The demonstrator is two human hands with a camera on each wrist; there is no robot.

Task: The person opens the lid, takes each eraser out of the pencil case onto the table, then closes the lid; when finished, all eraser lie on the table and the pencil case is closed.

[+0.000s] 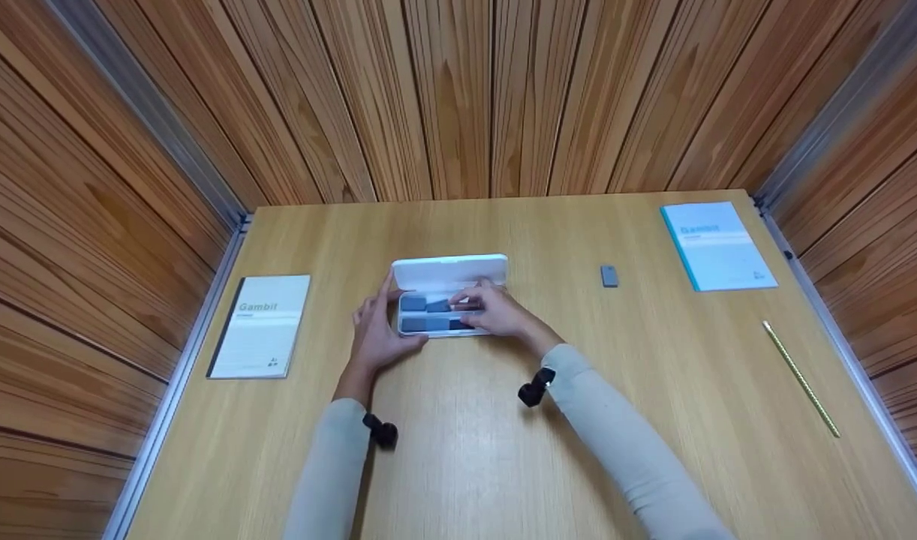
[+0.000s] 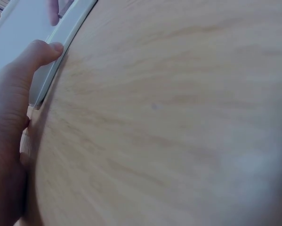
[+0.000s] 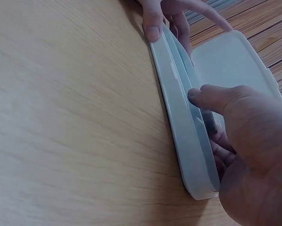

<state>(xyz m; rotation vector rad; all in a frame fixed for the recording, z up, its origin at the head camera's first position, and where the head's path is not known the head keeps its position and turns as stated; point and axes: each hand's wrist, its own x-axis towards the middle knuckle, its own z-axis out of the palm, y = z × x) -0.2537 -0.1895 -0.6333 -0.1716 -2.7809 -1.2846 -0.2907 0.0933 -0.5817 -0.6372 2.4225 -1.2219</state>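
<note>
A white pencil case (image 1: 443, 334) lies on the table with its lid (image 1: 451, 271) raised at the back. Dark grey blocks (image 1: 424, 324) sit in its two long compartments. My left hand (image 1: 380, 334) grips the case's left end, the thumb (image 2: 56, 47) on the front rim and a finger up beside the lid. Reaching in from the right, my right hand (image 1: 501, 311) pinches a small dark block (image 3: 209, 121) inside the case, the thumb over the front compartment. The hand hides the right part of the compartments.
To the left lies a white notebook (image 1: 262, 326) with a dark spine. A small grey block (image 1: 609, 276) rests right of the case. Farther right are a notebook with a teal spine (image 1: 720, 246) and a gold stick (image 1: 801, 379). Wood-panelled walls (image 1: 458, 97) surround the table.
</note>
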